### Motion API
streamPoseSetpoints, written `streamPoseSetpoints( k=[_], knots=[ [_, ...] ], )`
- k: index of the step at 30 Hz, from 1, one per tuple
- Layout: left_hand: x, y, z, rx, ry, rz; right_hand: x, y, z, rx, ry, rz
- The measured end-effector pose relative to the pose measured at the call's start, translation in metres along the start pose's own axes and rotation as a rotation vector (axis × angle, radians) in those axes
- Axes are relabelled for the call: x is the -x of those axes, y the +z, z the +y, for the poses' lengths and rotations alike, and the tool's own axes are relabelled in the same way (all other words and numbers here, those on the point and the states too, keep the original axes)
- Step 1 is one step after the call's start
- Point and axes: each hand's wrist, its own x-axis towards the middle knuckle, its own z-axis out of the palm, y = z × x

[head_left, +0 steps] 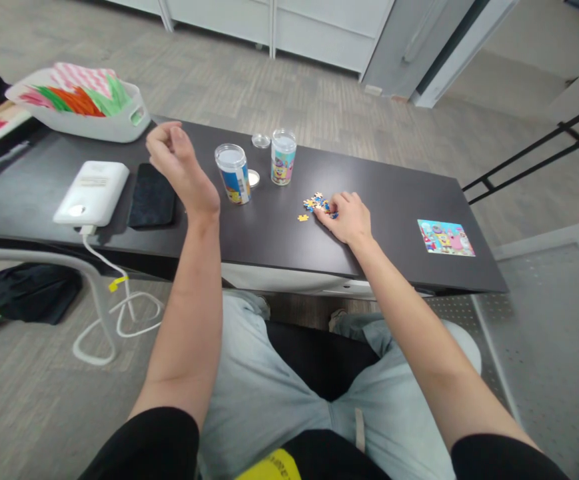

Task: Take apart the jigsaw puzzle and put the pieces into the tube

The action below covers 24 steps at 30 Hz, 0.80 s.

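My left hand [176,163] is raised above the dark table [269,233], its fingers curled in loosely; whether it holds anything is hidden. It hovers left of a clear cartoon-printed jar [232,173]. A second such jar [283,157] stands farther back, with two small clear lids [260,141] beside them. My right hand [348,217] rests on the table with fingertips pinched on a small pile of blue and yellow puzzle pieces [315,203]. One yellow piece [302,217] lies apart to the left. A finished cartoon puzzle [446,238] lies flat at the right.
A black phone [152,195] and a white power bank [92,193] with a cable lie at the table's left. A white basket [96,113] of coloured paper stands at the back left. A black bag [32,293] lies on the floor.
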Motion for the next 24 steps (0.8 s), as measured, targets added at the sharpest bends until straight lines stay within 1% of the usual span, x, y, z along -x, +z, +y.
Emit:
streamPoseSetpoints(
  k=[2,4,6,9,11,13,15,17,19,21,24],
  knots=[
    [0.002,-0.002,0.000,-0.007,-0.017,-0.005,0.001,0.000,0.000,-0.004,-0.005,0.009],
    [0.001,-0.004,-0.012,-0.017,-0.044,-0.017,0.001,0.000,0.000,-0.006,-0.007,0.015],
    [0.001,-0.006,-0.036,-0.027,-0.098,-0.037,0.001,0.001,0.000,-0.008,-0.003,0.023],
    [0.002,-0.004,-0.081,-0.032,-0.194,-0.034,0.001,0.002,0.000,-0.009,0.003,0.028],
    [0.003,-0.001,-0.108,-0.042,-0.198,-0.035,0.001,0.002,0.001,-0.007,0.006,0.024],
    [0.004,0.004,-0.128,-0.081,-0.182,-0.056,0.000,0.002,0.001,-0.003,0.011,0.021],
    [0.004,0.007,-0.140,-0.115,-0.177,-0.072,0.000,0.001,0.000,0.001,0.017,0.020],
    [0.003,0.008,-0.145,-0.124,-0.181,-0.069,0.001,0.000,0.000,0.004,0.022,0.017],
    [0.001,0.007,-0.144,-0.113,-0.176,-0.057,0.001,-0.001,-0.001,0.008,0.026,0.014],
    [-0.001,0.007,-0.138,-0.097,-0.166,-0.043,0.002,-0.002,-0.002,0.013,0.030,0.009],
    [-0.003,0.011,-0.121,-0.048,-0.147,0.000,0.003,-0.002,-0.002,0.022,0.037,0.000]
  ],
)
